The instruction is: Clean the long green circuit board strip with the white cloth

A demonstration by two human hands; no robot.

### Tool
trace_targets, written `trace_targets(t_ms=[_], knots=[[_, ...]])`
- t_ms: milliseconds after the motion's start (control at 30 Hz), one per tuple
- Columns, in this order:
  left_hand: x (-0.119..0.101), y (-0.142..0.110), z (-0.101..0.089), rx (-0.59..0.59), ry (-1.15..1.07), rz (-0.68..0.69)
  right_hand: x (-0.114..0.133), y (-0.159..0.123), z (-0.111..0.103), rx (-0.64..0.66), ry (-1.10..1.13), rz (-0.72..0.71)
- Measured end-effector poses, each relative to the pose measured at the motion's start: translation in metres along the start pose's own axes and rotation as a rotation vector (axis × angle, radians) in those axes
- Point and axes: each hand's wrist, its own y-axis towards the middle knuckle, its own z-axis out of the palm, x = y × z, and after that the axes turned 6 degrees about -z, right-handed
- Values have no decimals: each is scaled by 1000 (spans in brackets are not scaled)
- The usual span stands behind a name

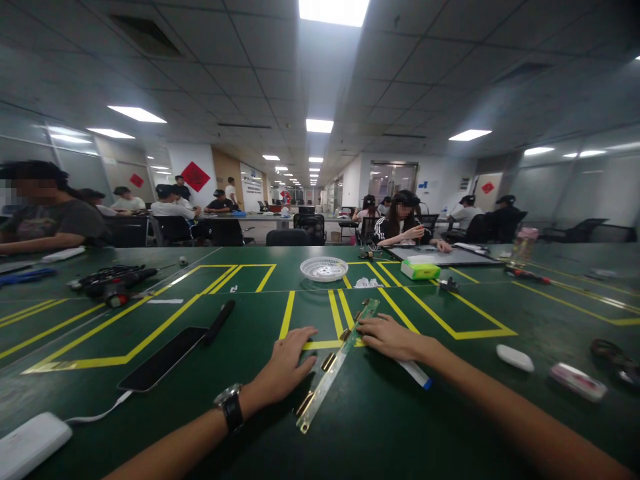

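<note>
A long narrow green circuit strip (336,362) lies slantwise on the dark green table (380,427), between my two hands. My left hand (286,363) rests flat on the table just left of the strip, fingers stretched out, a watch on its wrist. My right hand (389,337) lies palm down with its fingers on the strip's upper part, holding nothing that I can make out. A white pen with a blue cap (415,373) pokes out from under my right forearm.
A black phone (163,360), a black pen (219,322) and a white power bank (27,445) lie at the left. A white mesh basket (323,269) and a green-white box (421,269) sit farther off. Tools (107,281) lie far left. People sit at the tables beyond.
</note>
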Motion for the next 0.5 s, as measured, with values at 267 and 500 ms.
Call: trace_targets(t_ms=[267, 500], knots=[[-3, -2, 0, 109, 158, 133, 80, 9, 14, -31, 79, -346], [-2, -3, -2, 160, 194, 153, 65, 5, 13, -176, -89, -221]])
